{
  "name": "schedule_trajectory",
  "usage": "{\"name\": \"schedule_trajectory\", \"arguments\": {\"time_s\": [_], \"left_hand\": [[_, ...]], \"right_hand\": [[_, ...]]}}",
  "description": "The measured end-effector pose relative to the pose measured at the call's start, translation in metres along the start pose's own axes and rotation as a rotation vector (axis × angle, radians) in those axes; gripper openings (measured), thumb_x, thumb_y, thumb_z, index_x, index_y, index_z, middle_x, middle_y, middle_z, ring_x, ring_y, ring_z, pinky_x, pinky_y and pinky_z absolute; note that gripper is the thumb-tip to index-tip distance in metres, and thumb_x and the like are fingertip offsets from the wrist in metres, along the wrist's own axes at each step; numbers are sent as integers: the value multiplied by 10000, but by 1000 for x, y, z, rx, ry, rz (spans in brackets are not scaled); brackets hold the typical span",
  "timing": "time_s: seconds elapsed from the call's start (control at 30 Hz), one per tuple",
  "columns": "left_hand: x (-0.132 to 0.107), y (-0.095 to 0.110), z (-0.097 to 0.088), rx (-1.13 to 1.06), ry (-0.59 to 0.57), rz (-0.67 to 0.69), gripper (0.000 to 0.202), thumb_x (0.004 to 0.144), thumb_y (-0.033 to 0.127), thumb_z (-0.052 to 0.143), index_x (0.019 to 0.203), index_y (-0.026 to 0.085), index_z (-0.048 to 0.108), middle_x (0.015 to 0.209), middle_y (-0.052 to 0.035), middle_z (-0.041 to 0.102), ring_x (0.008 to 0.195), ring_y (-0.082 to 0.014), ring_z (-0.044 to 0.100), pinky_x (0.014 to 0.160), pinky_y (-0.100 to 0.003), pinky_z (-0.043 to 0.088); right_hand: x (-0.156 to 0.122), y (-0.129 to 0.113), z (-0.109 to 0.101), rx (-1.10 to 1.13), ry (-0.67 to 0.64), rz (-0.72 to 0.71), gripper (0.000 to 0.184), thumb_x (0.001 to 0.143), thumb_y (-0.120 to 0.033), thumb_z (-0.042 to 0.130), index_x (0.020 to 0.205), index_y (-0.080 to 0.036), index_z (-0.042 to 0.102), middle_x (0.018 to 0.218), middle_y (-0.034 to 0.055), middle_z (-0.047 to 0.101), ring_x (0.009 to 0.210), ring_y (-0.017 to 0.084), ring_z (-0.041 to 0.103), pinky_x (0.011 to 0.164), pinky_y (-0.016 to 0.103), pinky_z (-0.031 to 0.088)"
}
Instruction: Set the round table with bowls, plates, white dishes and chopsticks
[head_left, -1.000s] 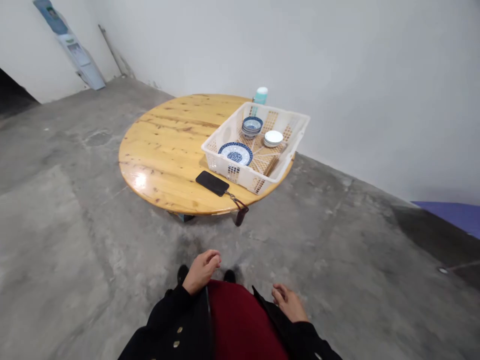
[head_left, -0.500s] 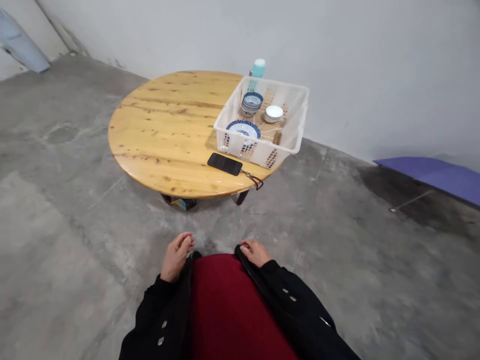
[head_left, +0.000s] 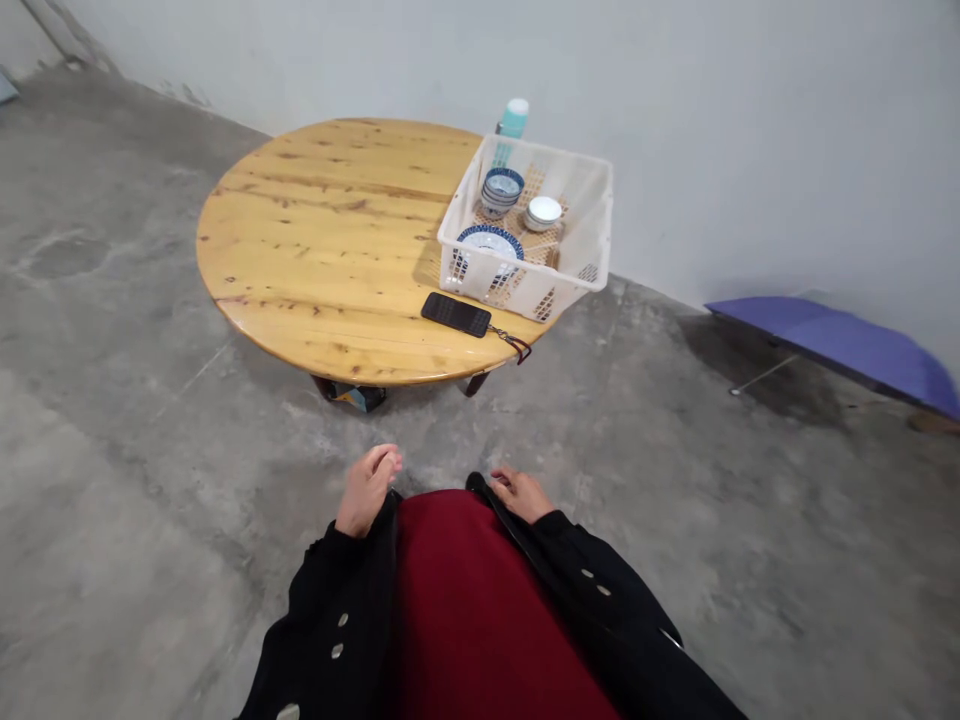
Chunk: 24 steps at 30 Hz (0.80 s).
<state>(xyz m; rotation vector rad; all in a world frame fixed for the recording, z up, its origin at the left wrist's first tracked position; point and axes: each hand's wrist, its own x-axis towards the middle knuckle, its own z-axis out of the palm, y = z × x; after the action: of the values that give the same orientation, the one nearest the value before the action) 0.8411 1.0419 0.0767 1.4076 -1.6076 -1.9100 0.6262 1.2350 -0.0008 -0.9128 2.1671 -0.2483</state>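
Note:
My left hand (head_left: 369,488) hangs in front of my body on the left, fingers loosely bent and nothing visible in it. On the other side, my right hand (head_left: 523,494) is beside the edge of my black jacket, also loosely bent and without a visible object. Both are apart from the round wooden table (head_left: 315,240) ahead. A white plastic basket (head_left: 559,280) stands on the table's right side. Inside it are a stack of blue-patterned bowls (head_left: 501,195), small white bowls (head_left: 542,213) and a blue-rimmed plate (head_left: 491,240).
A black phone (head_left: 456,315) with a strap lies near the table's front edge. A turquoise bottle (head_left: 514,120) with a white top is behind the basket. On the concrete floor (head_left: 675,520), a purple umbrella (head_left: 832,335) lies by the wall at right.
The view has shifted slightly, so the umbrella shows more fully and the table sits a little higher in view. Both hands appear slightly higher and further right, with their pose much the same.

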Motion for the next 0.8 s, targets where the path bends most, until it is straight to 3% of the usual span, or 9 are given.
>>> {"name": "schedule_trajectory", "arguments": {"time_s": [0.4, 0.6, 0.8], "left_hand": [[10, -2, -2, -15, 13, -39, 490, 747, 542, 657, 1026, 141, 692, 992, -123, 753, 918, -231, 715, 768, -316, 533], [18, 2, 10, -15, -15, -28, 461, 758, 511, 652, 1025, 137, 690, 998, -130, 749, 891, -215, 711, 754, -303, 523], [27, 5, 24, -3, -49, -28, 434, 770, 492, 658, 1015, 135, 695, 989, -133, 747, 876, -211, 712, 738, -294, 526]], "right_hand": [[9, -9, -2, -29, -27, 15, 337, 946, -262, 500, 1226, -172, 663, 1080, 73, 762, 968, 212, 715, 849, 262, 469], [13, 3, -7, -48, -24, 6, 348, 946, -262, 490, 1228, -146, 658, 1081, 90, 759, 994, 230, 711, 845, 270, 469], [15, 16, -13, 4, -6, 5, 336, 942, -257, 483, 1210, -156, 660, 1043, 85, 764, 893, 203, 718, 798, 256, 474]]}}
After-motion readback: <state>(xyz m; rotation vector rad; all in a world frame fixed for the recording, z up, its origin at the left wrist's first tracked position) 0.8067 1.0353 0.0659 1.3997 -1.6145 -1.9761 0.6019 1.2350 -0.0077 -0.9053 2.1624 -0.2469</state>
